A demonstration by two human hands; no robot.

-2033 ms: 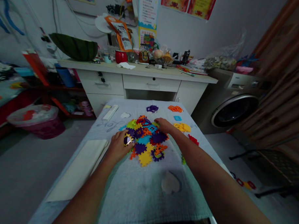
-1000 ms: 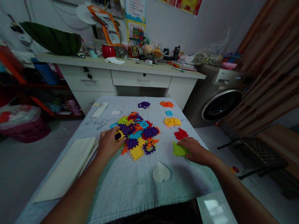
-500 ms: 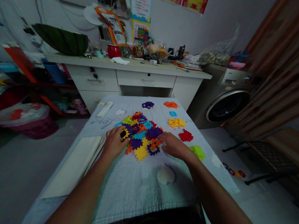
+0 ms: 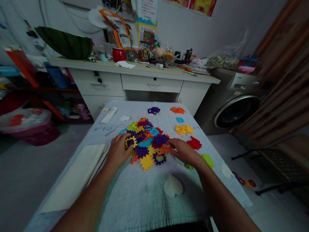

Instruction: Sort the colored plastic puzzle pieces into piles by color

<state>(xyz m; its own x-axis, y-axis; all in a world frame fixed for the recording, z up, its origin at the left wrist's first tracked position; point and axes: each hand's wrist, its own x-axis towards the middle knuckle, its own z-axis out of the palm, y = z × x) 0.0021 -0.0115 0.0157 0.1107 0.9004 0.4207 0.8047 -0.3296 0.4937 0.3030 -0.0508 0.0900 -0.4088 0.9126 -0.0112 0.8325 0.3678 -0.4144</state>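
Observation:
A mixed heap of notched plastic building pieces, with a solid yellow piece [image 4: 147, 162] at its near edge, lies mid-table. My left hand [image 4: 119, 150] is at the heap's left side, its fingers closed on a yellow square frame piece [image 4: 135, 142] with a hole in the middle. On the right side, my right hand [image 4: 183, 151] pinches an orange piece [image 4: 164, 149] at the heap's edge. Close by are a purple piece [image 4: 160, 140] and a purple frame piece [image 4: 159, 158]. The right fingertips are partly hidden.
Separate purple [image 4: 153, 110], orange [image 4: 177, 110], blue [image 4: 180, 119], yellow [image 4: 184, 129], red [image 4: 194, 143] and green [image 4: 208, 160] groups sit beyond and right of the heap. A folded cream cloth [image 4: 75, 176] and white box [image 4: 109, 115] lie left. A cluttered cabinet [image 4: 150, 81] stands behind.
The yellow frame in my left hand has turned, showing more of its square opening. My right hand has closed on the orange piece and raised it slightly. The view has shifted a little.

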